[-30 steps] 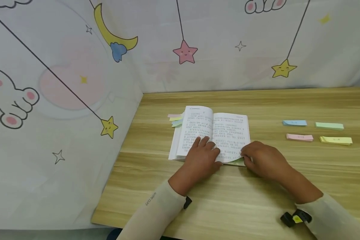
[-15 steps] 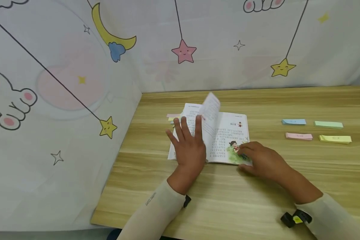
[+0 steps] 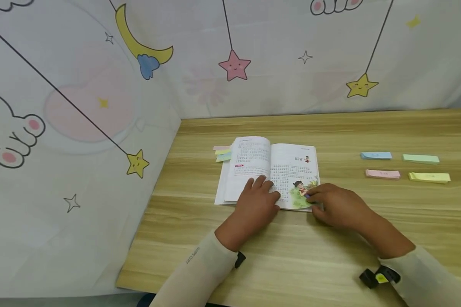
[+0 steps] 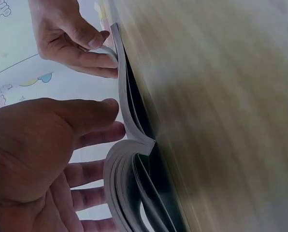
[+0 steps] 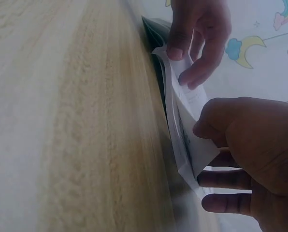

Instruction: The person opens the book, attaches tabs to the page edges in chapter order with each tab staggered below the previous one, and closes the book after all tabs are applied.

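Note:
An open book (image 3: pixel 249 149) lies on the wooden table, printed text on both pages and a coloured drawing of a child at the lower right. My left hand (image 3: pixel 257 207) rests on it near the gutter, fingers extended over the pages. In the left wrist view, that hand's thumb (image 4: pixel 103 112) lies by the book's lower edge. At the bottom right corner, my right hand (image 3: pixel 339 204) pinches a page; the right wrist view shows the raised page corner (image 5: pixel 204 154) between thumb and fingers. Pink, yellow, blue and green tabs (image 3: pixel 223 157) stick out from the book's left side.
Right of the book lie a blue sticky-note strip (image 3: pixel 375 155), a green one (image 3: pixel 420 159), a pink one (image 3: pixel 382 174) and a yellow one (image 3: pixel 429 177). A curtain (image 3: pixel 276 94) with printed stars and a moon hangs behind and left of the table (image 3: pixel 311 264).
A page has turned over from right to left, uncovering the illustrated page. My left hand swept left with it, then came back to the gutter. My right hand stayed near the lower right corner.

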Demonstrator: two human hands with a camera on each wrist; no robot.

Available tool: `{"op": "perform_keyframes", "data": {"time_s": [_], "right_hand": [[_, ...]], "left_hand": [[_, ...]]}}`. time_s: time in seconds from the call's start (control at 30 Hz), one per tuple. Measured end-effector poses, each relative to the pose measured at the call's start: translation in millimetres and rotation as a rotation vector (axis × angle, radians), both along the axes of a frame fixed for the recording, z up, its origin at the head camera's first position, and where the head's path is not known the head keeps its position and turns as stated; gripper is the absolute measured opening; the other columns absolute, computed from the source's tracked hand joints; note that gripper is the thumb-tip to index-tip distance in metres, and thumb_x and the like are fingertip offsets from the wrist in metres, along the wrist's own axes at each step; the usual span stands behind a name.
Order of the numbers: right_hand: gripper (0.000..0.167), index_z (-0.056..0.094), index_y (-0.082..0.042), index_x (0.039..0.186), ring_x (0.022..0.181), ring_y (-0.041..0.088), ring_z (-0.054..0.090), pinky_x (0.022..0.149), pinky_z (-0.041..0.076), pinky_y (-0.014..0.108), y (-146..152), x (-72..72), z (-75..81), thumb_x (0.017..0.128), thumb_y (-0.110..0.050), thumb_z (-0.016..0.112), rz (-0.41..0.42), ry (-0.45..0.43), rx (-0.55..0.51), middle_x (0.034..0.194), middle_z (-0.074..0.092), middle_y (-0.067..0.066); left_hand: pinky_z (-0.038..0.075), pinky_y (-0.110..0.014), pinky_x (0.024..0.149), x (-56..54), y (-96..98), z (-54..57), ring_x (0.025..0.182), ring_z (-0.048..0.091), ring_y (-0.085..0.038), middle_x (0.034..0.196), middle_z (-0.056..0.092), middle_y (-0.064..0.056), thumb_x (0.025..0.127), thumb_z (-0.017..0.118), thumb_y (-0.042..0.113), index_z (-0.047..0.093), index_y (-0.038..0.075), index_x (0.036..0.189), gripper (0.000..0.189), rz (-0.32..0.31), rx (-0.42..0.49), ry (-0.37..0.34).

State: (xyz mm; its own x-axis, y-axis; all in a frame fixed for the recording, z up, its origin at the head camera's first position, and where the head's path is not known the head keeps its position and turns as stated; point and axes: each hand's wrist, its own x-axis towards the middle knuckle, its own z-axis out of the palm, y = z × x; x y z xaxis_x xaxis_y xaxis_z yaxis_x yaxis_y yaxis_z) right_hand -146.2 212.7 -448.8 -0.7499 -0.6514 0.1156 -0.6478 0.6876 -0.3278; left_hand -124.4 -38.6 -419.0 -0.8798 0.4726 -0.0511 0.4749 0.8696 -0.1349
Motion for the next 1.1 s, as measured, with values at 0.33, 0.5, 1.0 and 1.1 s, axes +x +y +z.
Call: {"op": "perform_keyframes", "data": {"time_s": [0.33, 0.5, 1.0, 1.1], "right_hand": [[0.024, 0.078, -0.005, 0.109, 0.118, 0.032, 0.061, 0.093, 0.051, 0.05, 3, 3.5, -6.8, 0.09, -0.021, 0.076, -0.013, -0.015, -0.057, 0.123, 0.068, 0.009], [0.026, 0.077, -0.005, 0.111, 0.12, 0.03, 0.06, 0.093, 0.051, 0.049, 4, 3.1, -9.9, 0.091, -0.021, 0.077, -0.022, -0.01, -0.064, 0.125, 0.068, 0.007], [0.023, 0.075, -0.007, 0.114, 0.118, 0.033, 0.062, 0.094, 0.05, 0.053, 20, 1.5, -7.1, 0.094, -0.017, 0.073, -0.034, -0.025, -0.041, 0.121, 0.07, 0.009], [0.021, 0.075, -0.006, 0.112, 0.114, 0.035, 0.064, 0.094, 0.05, 0.055, 31, -1.3, -5.9, 0.093, -0.013, 0.072, -0.065, -0.022, -0.03, 0.116, 0.071, 0.01]], "left_hand": [[0.044, -0.047, 0.095, -0.5, -1.2, -5.7, 0.133, 0.044, -0.032, 0.135, 0.057, -0.007, 0.096, 0.071, 0.037, 0.07, 0.031, 0.128, 0.033, 0.048, 0.05, -0.055], [0.046, -0.055, 0.098, -2.9, -3.8, -8.0, 0.137, 0.042, -0.035, 0.147, 0.052, -0.002, 0.098, 0.069, 0.035, 0.067, 0.034, 0.134, 0.037, 0.046, 0.063, -0.088], [0.041, -0.06, 0.105, -3.4, -7.7, -5.0, 0.143, 0.036, -0.037, 0.152, 0.05, 0.005, 0.099, 0.067, 0.036, 0.063, 0.032, 0.141, 0.042, 0.051, 0.063, -0.169], [0.041, -0.06, 0.105, -3.9, -8.1, -6.6, 0.143, 0.036, -0.037, 0.153, 0.05, 0.005, 0.099, 0.066, 0.037, 0.063, 0.032, 0.142, 0.043, 0.05, 0.058, -0.169]]}}
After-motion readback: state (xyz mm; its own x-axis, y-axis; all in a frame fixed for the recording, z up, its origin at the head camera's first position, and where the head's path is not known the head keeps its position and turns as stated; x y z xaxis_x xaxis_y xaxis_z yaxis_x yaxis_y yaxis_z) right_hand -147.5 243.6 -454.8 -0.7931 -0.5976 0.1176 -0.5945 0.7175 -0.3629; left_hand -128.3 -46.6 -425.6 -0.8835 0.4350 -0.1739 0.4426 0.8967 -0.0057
